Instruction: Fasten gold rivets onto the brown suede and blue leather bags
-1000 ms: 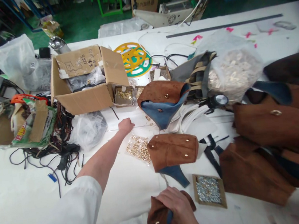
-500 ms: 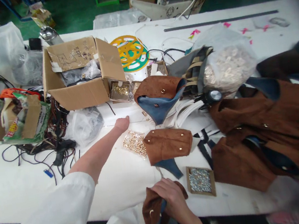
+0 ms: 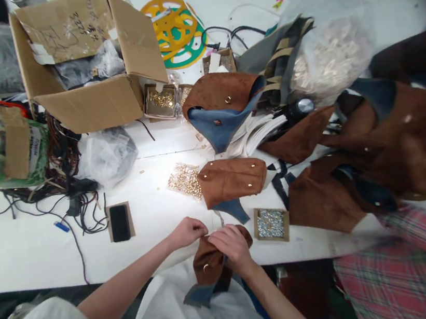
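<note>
My right hand (image 3: 231, 247) grips a small brown suede bag (image 3: 202, 266) with a blue lining and a gold-coloured ring, held at the table's front edge over my lap. Just left of it, my left hand (image 3: 188, 232) has its fingers pinched together close to the bag's upper edge. Anything between those fingertips is too small to make out. Beyond my hands lies another brown suede bag (image 3: 235, 177) with small metal studs, beside a clear packet of gold-coloured studs (image 3: 184, 181). A shallow box of silvery metal pieces (image 3: 272, 224) sits to the right.
A large cardboard box (image 3: 88, 107) stands at the back left, near tangled cords (image 3: 73, 204) and a phone (image 3: 120, 223). Another suede bag (image 3: 224, 95) stands behind. At right, brown bags (image 3: 323, 197) are piled near a person's plaid sleeve (image 3: 423, 236).
My left hand has come back from the gold-coloured boxes to beside the bag in my right hand, its fingers now pinched. The view has tilted down, and the phone now shows.
</note>
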Demonstrator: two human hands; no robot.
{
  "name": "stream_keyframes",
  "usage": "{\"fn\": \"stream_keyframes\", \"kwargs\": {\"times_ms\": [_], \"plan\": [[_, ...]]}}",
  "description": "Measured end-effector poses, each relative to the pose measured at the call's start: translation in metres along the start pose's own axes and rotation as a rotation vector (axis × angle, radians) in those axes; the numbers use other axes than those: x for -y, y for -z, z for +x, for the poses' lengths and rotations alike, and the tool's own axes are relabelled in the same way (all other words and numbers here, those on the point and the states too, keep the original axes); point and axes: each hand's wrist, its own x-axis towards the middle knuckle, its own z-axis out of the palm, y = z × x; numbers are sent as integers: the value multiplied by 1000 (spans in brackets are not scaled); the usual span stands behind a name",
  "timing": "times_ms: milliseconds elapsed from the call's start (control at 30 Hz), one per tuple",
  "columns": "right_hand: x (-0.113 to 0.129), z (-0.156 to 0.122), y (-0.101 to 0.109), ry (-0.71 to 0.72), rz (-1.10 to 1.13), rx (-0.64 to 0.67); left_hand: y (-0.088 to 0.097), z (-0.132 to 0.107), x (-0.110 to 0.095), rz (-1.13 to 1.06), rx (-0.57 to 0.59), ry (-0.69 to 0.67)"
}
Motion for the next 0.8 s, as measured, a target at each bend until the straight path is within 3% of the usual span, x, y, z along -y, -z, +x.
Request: {"fn": "stream_keyframes", "kwargs": {"times_ms": [100, 233, 567, 800], "plan": [[0, -1, -5, -4, 18, 21, -11, -14, 10, -44, -65, -36], [4, 4, -7, -22, 50, -21, -5, -25, 3, -63, -108, -84], [11, 0, -5, -35, 82, -55, -7, -46, -5, -149, -85, -93], [18, 2, 1, -54, 88, -36, -4, -49, -17, -250, -27, 15]]}}
